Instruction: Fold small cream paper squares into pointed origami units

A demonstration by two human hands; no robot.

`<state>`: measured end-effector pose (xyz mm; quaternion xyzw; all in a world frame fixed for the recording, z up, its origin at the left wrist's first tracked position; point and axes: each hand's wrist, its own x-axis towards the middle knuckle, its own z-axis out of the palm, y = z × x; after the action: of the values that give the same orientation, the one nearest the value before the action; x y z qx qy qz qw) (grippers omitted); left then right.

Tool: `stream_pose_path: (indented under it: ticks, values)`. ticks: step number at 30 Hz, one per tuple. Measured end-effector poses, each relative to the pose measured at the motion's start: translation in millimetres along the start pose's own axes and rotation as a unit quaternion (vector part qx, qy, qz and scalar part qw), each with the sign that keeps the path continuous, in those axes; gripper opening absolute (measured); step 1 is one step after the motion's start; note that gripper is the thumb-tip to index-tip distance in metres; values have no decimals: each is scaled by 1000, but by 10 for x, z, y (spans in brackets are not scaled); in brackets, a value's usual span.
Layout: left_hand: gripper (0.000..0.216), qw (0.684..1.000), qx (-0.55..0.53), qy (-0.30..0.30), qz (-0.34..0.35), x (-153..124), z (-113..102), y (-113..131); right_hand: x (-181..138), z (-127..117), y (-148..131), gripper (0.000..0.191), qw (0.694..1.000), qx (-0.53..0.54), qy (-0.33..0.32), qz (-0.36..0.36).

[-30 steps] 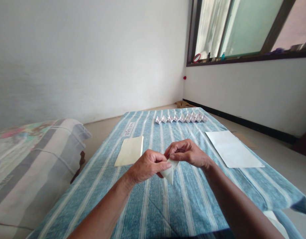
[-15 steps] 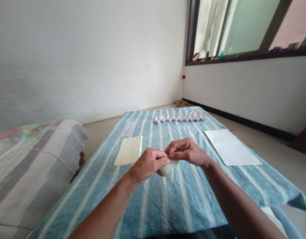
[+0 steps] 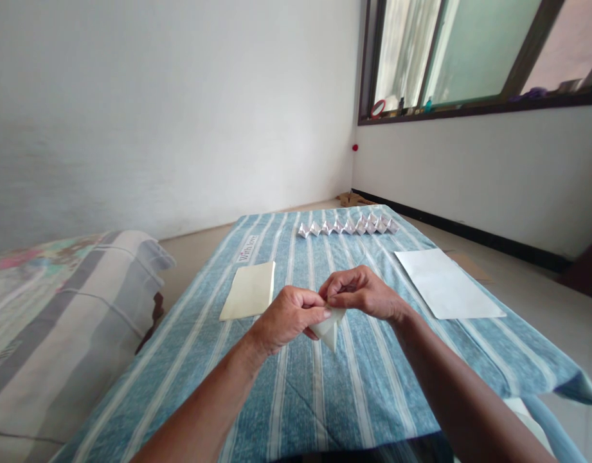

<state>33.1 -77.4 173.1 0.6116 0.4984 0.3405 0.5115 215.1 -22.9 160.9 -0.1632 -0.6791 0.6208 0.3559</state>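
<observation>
striped cloth (image 3: 296, 402) underneath; landmark: cream paper stack (image 3: 248, 291). both hands sit to its right: left hand (image 3: 290, 319) nearer the stack, right hand (image 3: 366, 294) farther. each is closed, pinching the same folded pale paper (image 3: 327, 330), also right of the stack; it hangs below the grip, point downward, full long axis hidden by fingers.

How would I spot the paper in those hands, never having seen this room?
Find the blue striped cloth; above it, the left hand and right hand meet. They pinch the folded paper, pale with one pointed corner showing. Unlike the flat cream paper, flat white sheet and silvery folded row, it alone is held.
</observation>
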Motion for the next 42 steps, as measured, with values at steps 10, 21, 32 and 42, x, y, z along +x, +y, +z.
stream_pose_path:
  ticks: [10,21,32,42]
  values:
    - [26,1000,-3,-22,22,-20,-45,15,7,-30,3,14,1000,-3,4,-1]
    - [22,999,-11,-28,28,6,-35,-7,-5,-32,6,12,1000,6,-4,-11]
    - [12,999,-6,-31,37,-28,-90,-57,-8,-49,12,11,1000,27,0,-7]
    - [23,998,-16,-51,44,1,-112,-19,-6,-77,40,8,999,31,12,-20]
